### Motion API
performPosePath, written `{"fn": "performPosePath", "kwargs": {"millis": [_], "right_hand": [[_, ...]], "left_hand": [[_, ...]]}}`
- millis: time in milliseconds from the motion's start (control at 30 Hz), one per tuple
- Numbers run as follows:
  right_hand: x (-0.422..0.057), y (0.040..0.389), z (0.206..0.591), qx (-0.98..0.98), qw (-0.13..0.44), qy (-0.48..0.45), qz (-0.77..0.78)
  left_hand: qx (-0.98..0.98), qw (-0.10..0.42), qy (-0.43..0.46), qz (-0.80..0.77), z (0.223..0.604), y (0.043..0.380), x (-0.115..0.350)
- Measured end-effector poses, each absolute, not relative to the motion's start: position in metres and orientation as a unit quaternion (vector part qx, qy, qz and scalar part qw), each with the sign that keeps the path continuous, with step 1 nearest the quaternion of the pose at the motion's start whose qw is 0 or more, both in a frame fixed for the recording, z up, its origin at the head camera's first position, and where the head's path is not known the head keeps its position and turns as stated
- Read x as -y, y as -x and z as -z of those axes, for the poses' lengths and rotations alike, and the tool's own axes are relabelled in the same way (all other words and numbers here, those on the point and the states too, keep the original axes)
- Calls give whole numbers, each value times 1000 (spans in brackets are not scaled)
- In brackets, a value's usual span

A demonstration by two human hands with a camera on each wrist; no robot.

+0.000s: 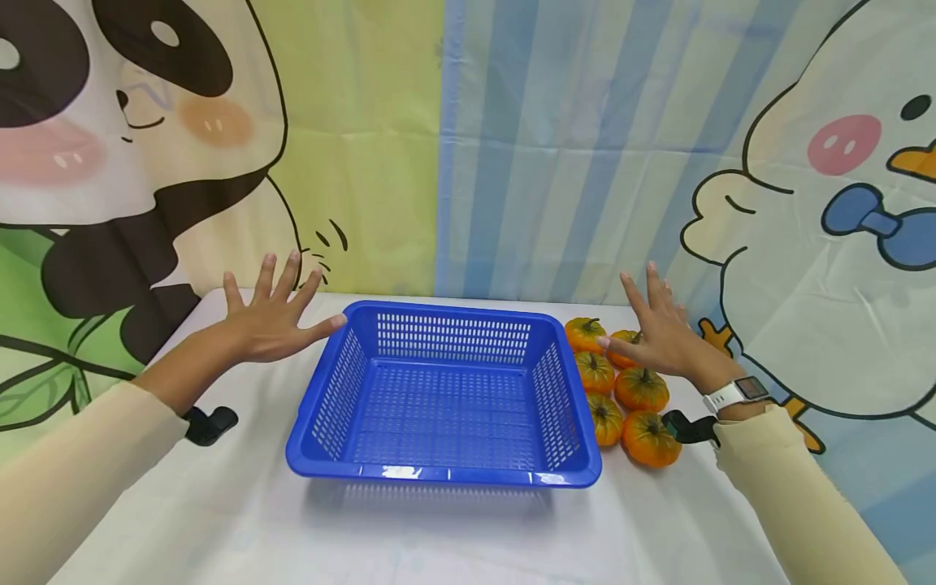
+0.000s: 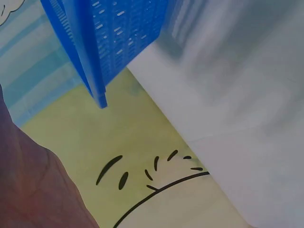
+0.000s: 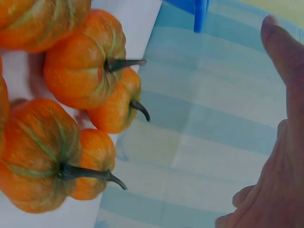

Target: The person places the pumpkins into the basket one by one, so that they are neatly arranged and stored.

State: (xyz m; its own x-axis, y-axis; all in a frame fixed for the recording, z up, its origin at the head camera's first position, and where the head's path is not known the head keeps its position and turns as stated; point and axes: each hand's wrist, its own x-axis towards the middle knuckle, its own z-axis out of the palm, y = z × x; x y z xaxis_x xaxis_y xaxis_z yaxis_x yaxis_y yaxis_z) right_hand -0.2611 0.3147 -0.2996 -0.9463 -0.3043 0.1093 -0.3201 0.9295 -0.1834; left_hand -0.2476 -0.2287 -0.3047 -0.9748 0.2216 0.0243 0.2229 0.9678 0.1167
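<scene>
A blue plastic basket [image 1: 442,474] with slotted walls stands on the white table, and nothing lies in it. My left hand [image 1: 269,323] hovers by the basket's left rim with its fingers spread; in the left wrist view, part of that hand [image 2: 40,185] shows beside the basket's wall [image 2: 128,38]. Above the small orange pumpkins [image 1: 642,390] on the right, my right hand [image 1: 661,337] is held with fingers spread and holds nothing. In the right wrist view, several pumpkins [image 3: 80,71] with dark stems appear left of the hand [image 3: 280,161]. The right hand partly covers a back pumpkin in the head view.
The pumpkins stand in two rows close to the basket's right wall. A cloth backdrop [image 1: 366,146] with cartoon animals hangs behind the table [image 1: 468,536]. A white watch [image 1: 731,395] is on the right wrist, and dark straps sit at both cuffs.
</scene>
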Motion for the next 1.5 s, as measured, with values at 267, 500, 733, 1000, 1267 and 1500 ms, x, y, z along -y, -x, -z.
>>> {"fn": "performPosePath", "kwargs": {"millis": [267,500,733,1000,1267,1500], "right_hand": [[-314,245,303,973,48,-164,-153],[-314,234,320,957,88,-194,-198],[-310,221,335,942,95,-197,-255],[-301,203,340,923,87,-178,-329],[-296,194,360,910,68,-181,-366],[-292,190,374,906,48,-171,-385]], "left_hand": [[987,8,141,82,308,224,225],[978,-21,163,128,314,199,220],[959,-42,185,210,326,179,218],[934,-80,203,283,329,166,212],[915,-75,220,331,339,160,212],[897,-68,239,367,348,152,211]]}}
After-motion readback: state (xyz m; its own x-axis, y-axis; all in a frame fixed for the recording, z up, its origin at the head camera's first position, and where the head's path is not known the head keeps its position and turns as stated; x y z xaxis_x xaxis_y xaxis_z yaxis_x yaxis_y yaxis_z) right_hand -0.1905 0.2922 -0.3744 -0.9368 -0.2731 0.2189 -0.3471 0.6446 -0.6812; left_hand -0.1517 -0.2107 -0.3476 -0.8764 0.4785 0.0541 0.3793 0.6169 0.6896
